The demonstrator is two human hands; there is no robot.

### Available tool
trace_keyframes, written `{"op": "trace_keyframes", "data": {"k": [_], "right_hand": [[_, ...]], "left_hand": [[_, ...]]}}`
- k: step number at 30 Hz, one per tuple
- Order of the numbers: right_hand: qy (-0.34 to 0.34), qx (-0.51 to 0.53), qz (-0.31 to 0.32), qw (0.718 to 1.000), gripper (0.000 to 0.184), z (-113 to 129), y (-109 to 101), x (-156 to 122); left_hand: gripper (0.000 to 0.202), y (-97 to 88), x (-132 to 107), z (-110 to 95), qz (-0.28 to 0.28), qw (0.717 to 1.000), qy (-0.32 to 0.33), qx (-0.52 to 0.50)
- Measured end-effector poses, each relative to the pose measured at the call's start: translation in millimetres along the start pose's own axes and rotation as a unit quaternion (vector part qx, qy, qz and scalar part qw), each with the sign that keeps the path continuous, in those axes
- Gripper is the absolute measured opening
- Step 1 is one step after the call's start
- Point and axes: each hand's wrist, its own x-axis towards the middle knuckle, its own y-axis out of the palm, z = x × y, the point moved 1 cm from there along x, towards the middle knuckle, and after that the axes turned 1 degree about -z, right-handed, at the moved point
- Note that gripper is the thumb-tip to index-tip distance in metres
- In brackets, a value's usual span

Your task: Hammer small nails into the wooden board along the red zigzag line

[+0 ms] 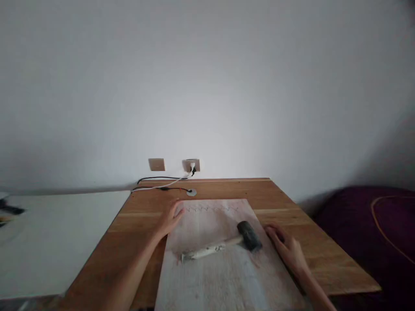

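A pale board (220, 276) lies lengthwise on the wooden worktop (324, 255), filling the lower middle of the frame. A mallet (223, 244) rests on it near the centre, untouched. Its black head points to the right and its light handle runs down to the left.

The left hand (170, 220) lies flat, palm down, on the board's upper left corner with the fingers loosely spread, gripping nothing. The right hand (287, 248) rests palm down at the board's right edge, just beside the mallet head but apart from it. Its fingers are relaxed and hold nothing. A faint zigzag line (210, 209) runs along the board's far edge.

Above the board, a round grommet (191, 192) sits in the worktop. Black and white cables (162, 185) run from there to a wall socket (191, 165). A white surface (58, 233) fills the left of the frame, and a dark purple cushion (372, 224) lies at the right.
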Motion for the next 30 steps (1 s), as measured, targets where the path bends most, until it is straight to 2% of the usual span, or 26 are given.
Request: {"op": "trace_keyframes", "data": {"k": [10, 22, 30], "right_hand": [[0.022, -0.004, -0.004, 1.0, 0.032, -0.6, -1.9, 3.4], [-0.007, 0.001, 0.008, 1.0, 0.032, -2.7, -2.5, 1.3], [0.003, -0.001, 0.002, 1.0, 0.03, -2.5, -6.5, -2.4]], "left_hand": [[0.038, 0.3, 1.2, -3.7, 0.003, 1.0, -0.009, 0.011], [0.041, -5.5, 2.9, -3.6, 0.002, 1.0, -0.008, 0.023], [0.038, -8.9, 3.7, -9.8, -0.011, 1.0, 0.001, 0.021]]}}
